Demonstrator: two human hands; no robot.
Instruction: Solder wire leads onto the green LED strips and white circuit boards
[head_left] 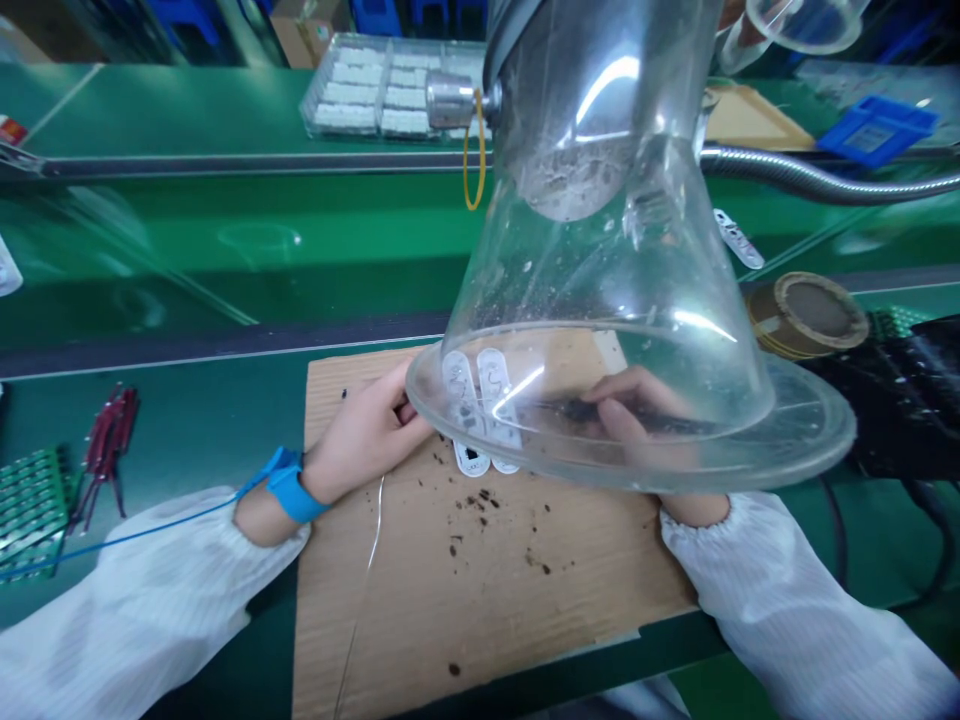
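My left hand point(371, 430), with a blue wrist strap point(294, 487), rests on the cardboard sheet point(390, 620). Its fingers are curled, with the tips hidden behind the hood's rim. From under this hand a thin silvery solder wire point(369, 575) runs down the cardboard. Two white oblong circuit boards point(471, 458) lie side by side just right of my left fingers. Through the clear fume hood point(600, 280) I see my right hand point(637, 410), its thumb and fingers pinched on a dark, slender tool, apparently a soldering iron point(566, 408), blurred by the plastic.
Dark specks dot the cardboard. At left lie red-handled tools point(111, 440) and a green board panel point(34, 500). A round tin point(814, 312) stands at right. On the shelf are a tray of white parts point(367, 85) and a blue bin point(877, 130). Another person's hand point(742, 45) shows top right.
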